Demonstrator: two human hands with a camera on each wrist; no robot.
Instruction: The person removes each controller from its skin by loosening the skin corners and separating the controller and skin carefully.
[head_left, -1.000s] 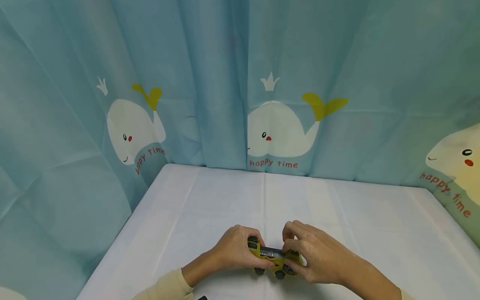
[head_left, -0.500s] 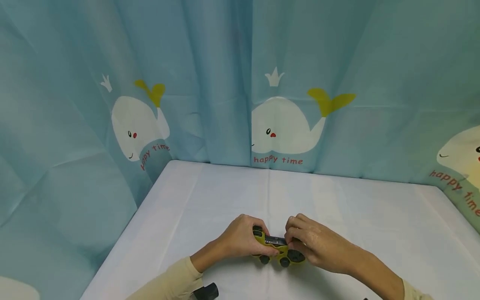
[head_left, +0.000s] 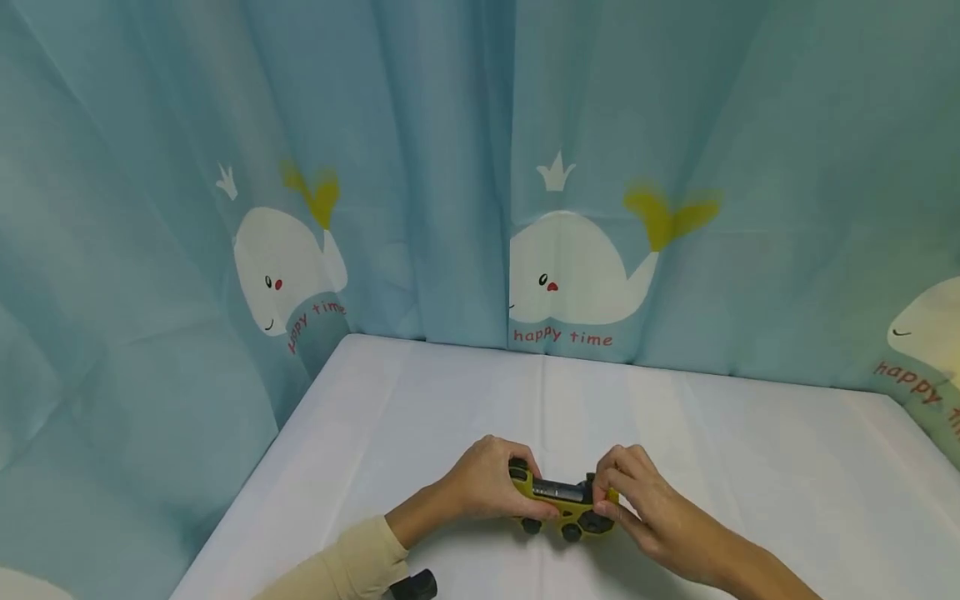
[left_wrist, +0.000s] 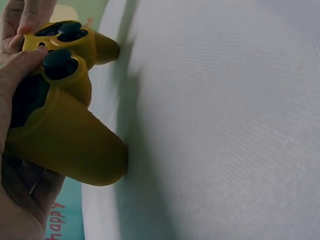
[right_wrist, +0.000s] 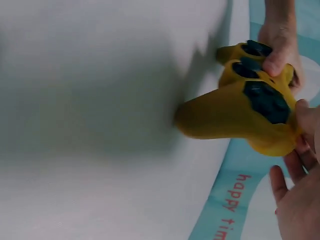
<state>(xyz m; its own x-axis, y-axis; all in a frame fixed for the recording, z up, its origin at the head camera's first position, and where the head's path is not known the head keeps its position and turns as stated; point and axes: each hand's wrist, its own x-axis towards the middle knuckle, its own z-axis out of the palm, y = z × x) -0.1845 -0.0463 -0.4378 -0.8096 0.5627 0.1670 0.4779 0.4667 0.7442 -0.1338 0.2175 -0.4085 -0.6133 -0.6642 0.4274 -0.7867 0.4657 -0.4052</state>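
I have both hands around a yellow game controller (head_left: pixel 566 508) with dark buttons and sticks. My left hand (head_left: pixel 483 483) is wrapped over its left grip, the thumb lying just beside one of the dark thumbsticks (left_wrist: pixel 59 62), as the left wrist view shows, with my fingers curled underneath. My right hand (head_left: pixel 637 500) clasps the right end, fingertips curled over the top edge and pinching it; from the right wrist view the palm sits behind the right grip and the fingers (right_wrist: pixel 287 185) beneath look fairly loose, so how firmly that side is clamped I cannot tell.

The controller is held low over the near middle of the white table (head_left: pixel 712 450), its two handles pointing down toward the cloth; both wrist views show the handle tips very close to the surface, but I cannot tell whether they touch it.

My left forearm is in a cream sleeve (head_left: pixel 337 567), and a small black object (head_left: pixel 416 586) shows just beside it at the bottom edge of the head view.

Behind and around the table hangs a blue curtain (head_left: pixel 420 167) printed with white whales (head_left: pixel 577 271) and the words "happy time".

No box, tray or other holder shows in any view.
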